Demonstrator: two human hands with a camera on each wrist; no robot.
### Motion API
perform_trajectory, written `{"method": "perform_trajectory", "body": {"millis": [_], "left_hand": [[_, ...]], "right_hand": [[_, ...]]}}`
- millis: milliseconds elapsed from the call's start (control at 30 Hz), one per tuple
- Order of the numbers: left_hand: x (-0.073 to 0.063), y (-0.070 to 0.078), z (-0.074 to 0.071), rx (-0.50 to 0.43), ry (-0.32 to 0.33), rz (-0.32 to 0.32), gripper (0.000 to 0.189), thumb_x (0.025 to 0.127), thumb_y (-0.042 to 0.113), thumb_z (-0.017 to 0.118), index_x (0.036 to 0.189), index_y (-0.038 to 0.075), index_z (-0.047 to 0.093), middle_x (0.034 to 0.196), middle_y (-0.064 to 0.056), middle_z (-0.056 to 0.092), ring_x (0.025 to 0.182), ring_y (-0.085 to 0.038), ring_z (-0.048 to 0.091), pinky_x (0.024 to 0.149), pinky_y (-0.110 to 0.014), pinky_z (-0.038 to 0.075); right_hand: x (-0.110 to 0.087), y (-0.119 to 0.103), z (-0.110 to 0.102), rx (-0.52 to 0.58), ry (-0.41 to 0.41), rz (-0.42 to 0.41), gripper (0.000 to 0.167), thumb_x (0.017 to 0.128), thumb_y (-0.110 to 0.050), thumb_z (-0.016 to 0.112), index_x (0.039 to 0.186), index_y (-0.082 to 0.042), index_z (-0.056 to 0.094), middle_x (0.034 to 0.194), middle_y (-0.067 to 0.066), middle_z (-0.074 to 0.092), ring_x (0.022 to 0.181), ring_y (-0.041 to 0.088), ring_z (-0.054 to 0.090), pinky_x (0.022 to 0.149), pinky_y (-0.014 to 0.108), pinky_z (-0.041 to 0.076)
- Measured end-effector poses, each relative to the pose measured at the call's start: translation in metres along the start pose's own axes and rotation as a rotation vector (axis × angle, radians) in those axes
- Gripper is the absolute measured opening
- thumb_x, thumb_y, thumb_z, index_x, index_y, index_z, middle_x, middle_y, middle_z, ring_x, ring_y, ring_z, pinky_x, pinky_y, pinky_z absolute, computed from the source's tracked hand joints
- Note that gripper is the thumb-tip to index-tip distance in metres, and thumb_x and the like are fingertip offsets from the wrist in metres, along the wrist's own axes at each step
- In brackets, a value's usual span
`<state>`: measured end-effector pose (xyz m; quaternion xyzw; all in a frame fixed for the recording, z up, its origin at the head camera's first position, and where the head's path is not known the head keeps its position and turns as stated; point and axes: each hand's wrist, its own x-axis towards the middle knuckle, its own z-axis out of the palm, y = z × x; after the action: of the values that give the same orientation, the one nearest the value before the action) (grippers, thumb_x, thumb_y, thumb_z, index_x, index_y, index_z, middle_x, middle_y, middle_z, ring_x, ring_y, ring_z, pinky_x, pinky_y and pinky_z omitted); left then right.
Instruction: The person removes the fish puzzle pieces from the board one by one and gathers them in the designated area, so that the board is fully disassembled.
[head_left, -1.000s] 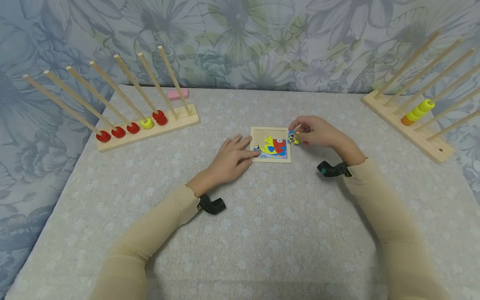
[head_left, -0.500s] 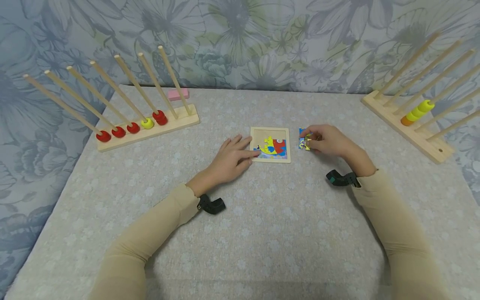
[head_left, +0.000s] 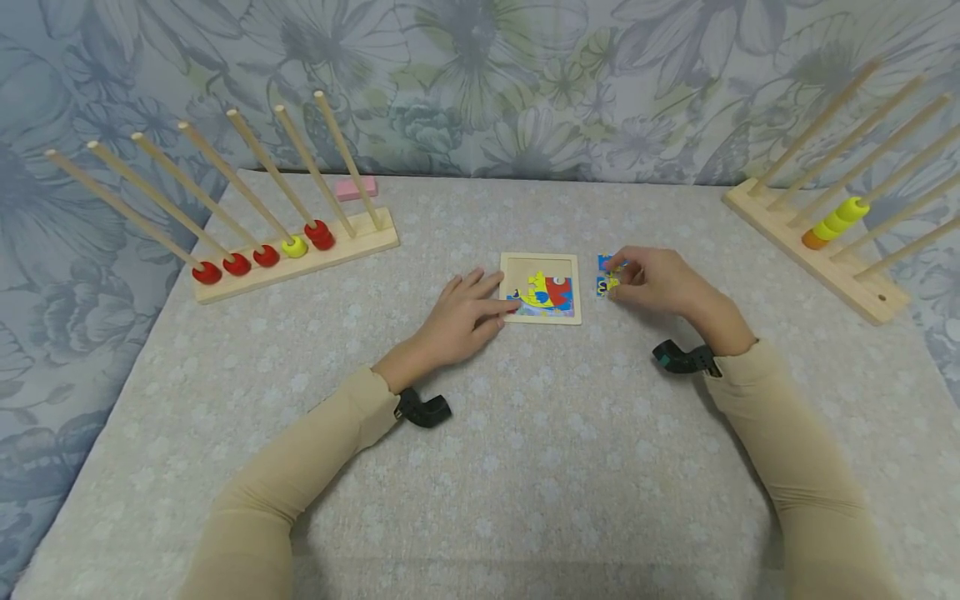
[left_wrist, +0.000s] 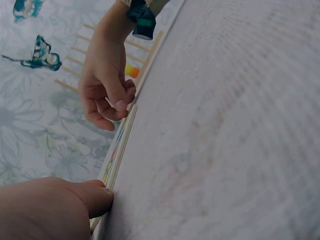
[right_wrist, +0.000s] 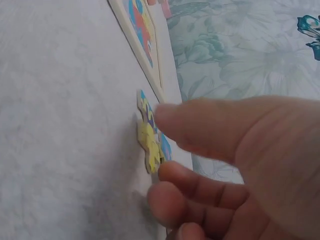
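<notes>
Pale tablecloth (head_left: 480,467) lies beneath my left hand (head_left: 465,321), whose extended fingers rest on the puzzle tray (head_left: 528,267). My right hand (head_left: 660,279) curls at loose puzzle pieces (right_wrist: 149,137) just right of it; whether it grips one, I can't tell. Thin, they look light and stiff, best pinched by opposite edges.

The right hand (head_left: 663,282) is now resting farther right of centre. The jigsaw pieces (head_left: 603,287) are sitting apart from the puzzle tray (head_left: 551,265).

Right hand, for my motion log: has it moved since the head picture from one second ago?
Yes. In the head view, the right hand has moved rightward and slightly nearer the person, away from the wooden frame.
</notes>
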<state>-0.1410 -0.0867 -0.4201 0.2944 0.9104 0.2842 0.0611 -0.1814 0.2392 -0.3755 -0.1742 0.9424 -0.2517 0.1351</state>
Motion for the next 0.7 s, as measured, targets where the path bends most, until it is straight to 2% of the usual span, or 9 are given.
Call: {"method": "perform_trajectory", "body": {"millis": [200,433,700], "left_hand": [[-0.0008,0.0001,-0.0010,0.004,-0.002,-0.003,0.037,0.101,0.019,0.059,0.137,0.019,0.067,0.163,-0.017,0.039,0.155,-0.044,0.025,0.124,-0.067,0.015],[-0.0004,0.0002,-0.0019,0.005,-0.004,-0.002,0.037,0.101,0.019,0.059,0.137,0.019,0.067,0.163,-0.017,0.039,0.155,-0.044,0.025,0.124,-0.067,0.014],[0.0006,-0.0005,-0.0012,0.001,-0.010,-0.011,0.037,0.101,0.019,0.059,0.137,0.019,0.067,0.163,-0.017,0.038,0.156,-0.043,0.023,0.125,-0.066,0.014]], "right_hand": [[0.0014,0.0006,0.0039,-0.030,-0.022,-0.024,0.021,0.086,-0.006,0.075,0.107,-0.002,0.073,0.095,0.015,0.068,0.085,0.027,0.063,0.075,0.037,0.049],[0.0011,0.0021,0.0020,-0.066,-0.027,-0.057,0.018,0.088,-0.005,0.073,0.105,-0.002,0.075,0.093,0.014,0.071,0.084,0.027,0.065,0.076,0.039,0.051],[0.0030,0.0067,0.0029,-0.070,-0.026,-0.047,0.018,0.088,-0.005,0.073,0.106,-0.004,0.076,0.094,0.012,0.074,0.082,0.025,0.065,0.074,0.035,0.049]]}}
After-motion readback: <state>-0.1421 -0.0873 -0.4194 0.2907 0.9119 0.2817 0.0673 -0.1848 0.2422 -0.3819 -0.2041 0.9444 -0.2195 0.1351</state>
